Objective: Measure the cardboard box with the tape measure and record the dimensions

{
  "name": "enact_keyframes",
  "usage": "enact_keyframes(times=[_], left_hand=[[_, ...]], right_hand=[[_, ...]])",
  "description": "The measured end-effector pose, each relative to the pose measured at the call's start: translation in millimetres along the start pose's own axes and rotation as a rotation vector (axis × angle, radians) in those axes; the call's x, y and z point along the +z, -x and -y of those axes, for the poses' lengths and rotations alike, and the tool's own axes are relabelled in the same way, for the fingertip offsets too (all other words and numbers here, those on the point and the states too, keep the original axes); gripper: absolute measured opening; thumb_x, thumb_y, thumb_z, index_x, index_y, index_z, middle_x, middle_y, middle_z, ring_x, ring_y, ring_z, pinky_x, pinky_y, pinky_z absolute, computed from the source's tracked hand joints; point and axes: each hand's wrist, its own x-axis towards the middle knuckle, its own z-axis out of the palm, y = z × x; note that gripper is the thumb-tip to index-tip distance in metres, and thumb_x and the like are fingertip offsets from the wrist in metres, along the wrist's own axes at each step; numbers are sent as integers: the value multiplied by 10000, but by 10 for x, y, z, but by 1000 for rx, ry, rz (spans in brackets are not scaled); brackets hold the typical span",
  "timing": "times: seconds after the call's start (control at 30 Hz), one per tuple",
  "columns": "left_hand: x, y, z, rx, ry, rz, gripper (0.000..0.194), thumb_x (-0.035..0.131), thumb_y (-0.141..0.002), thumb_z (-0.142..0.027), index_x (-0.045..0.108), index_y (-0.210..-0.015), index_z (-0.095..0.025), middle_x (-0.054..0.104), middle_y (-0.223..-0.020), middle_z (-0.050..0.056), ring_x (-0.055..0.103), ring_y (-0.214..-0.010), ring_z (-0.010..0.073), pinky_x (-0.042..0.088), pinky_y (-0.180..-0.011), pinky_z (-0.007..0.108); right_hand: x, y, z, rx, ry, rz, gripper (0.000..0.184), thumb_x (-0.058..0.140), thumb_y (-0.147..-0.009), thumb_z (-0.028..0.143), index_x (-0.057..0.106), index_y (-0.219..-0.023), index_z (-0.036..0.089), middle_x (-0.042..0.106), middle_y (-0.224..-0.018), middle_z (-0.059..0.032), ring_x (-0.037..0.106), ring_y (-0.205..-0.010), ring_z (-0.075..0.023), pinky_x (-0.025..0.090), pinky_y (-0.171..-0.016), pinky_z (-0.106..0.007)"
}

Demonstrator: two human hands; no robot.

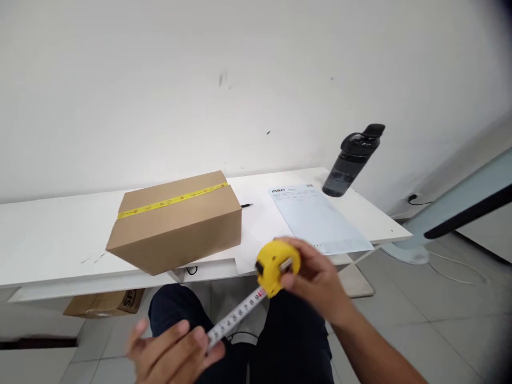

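Note:
A yellow tape measure (274,261) is gripped by its case in my right hand (318,282), above my lap. Its white blade (236,316) slants out to the lower left, with black numbers up to about 10 showing. My left hand (176,349) pinches the blade's free end; the fingers are slightly blurred and hide the tip. Beyond both hands, a closed cardboard box (176,221) with yellow tape along its top stands at the table's front edge, touched by neither hand.
On the white table (60,234) lie a printed sheet (316,216) and a pen (247,205) partly behind the box. A dark water bottle (349,162) stands at the right. Below the table sits another cardboard box (102,304). A cable (456,274) runs over the floor.

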Motion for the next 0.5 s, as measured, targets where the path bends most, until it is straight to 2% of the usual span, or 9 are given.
enact_keyframes(times=[0.03, 0.1, 0.17, 0.23, 0.3, 0.33, 0.4, 0.43, 0.5], left_hand=[[154, -51, -139, 28, 19, -52, 267, 839, -720, -162, 708, -901, -309, 735, -681, -79, 692, -668, 174, 218, -1251, 481], [441, -140, -316, 71, 84, -90, 131, 820, -771, -256, 698, -817, -274, 741, -683, -69, 693, -648, 147, 331, -1197, 440], [661, -173, -355, 69, 172, -43, 168, 801, -799, -340, 661, -732, -275, 711, -649, -90, 686, -645, 127, 334, -1187, 428], [803, -158, -301, 37, 221, 10, 215, 808, -787, -377, 633, -716, -273, 670, -621, -96, 678, -654, 123, 349, -1170, 426], [884, -144, -214, -8, 262, -9, 260, 848, -731, -396, 651, -868, -294, 699, -737, -58, 702, -766, 163, 429, -1107, 451], [909, -151, -176, -36, 283, -33, 403, 864, -699, -422, 645, -1018, -306, 725, -869, -12, 712, -878, 203, 470, -1066, 473], [948, -203, -126, -69, 366, -11, 770, 853, -670, -521, 518, -1322, -284, 703, -1149, 107, 677, -1098, 283, 524, -998, 505], [967, -247, -116, -58, 424, 40, 888, 828, -678, -568, 439, -1411, -253, 676, -1226, 154, 658, -1153, 303, 536, -981, 507], [1024, -356, -124, 5, 510, 158, 942, 788, -710, -596, 377, -1461, -204, 684, -1231, 185, 673, -1141, 304, 543, -969, 484]], right_hand=[[76, 127, -96, 62, -32, 42, 520, 845, -734, 394, 630, -1199, 306, 705, -1081, -54, 692, -928, -229, 599, -794, -375], [220, 293, -284, 168, -96, 110, 521, 845, -735, 384, 615, -1194, 294, 698, -1069, -43, 680, -920, -203, 572, -831, -362], [317, 353, -426, 250, -161, 142, 512, 835, -744, 405, 601, -1180, 274, 691, -1068, -42, 667, -940, -194, 543, -878, -364], [350, 358, -505, 300, -224, 141, 510, 829, -748, 428, 589, -1167, 263, 679, -1078, -43, 655, -962, -188, 521, -903, -360], [336, 357, -533, 324, -281, 144, 528, 834, -740, 448, 576, -1159, 258, 666, -1072, -37, 647, -945, -174, 514, -890, -346], [319, 360, -534, 330, -298, 164, 549, 837, -734, 461, 567, -1166, 257, 660, -1066, -33, 645, -927, -167, 515, -873, -335], [267, 358, -518, 299, -272, 242, 575, 808, -750, 514, 560, -1196, 248, 654, -1046, -31, 637, -885, -157, 517, -815, -312], [230, 337, -506, 249, -203, 306, 564, 775, -773, 548, 572, -1199, 237, 656, -1018, -32, 630, -856, -156, 515, -778, -301], [125, 201, -478, 55, 61, 411, 471, 647, -863, 601, 634, -1122, 208, 663, -938, -43, 614, -802, -166, 501, -726, -303]])
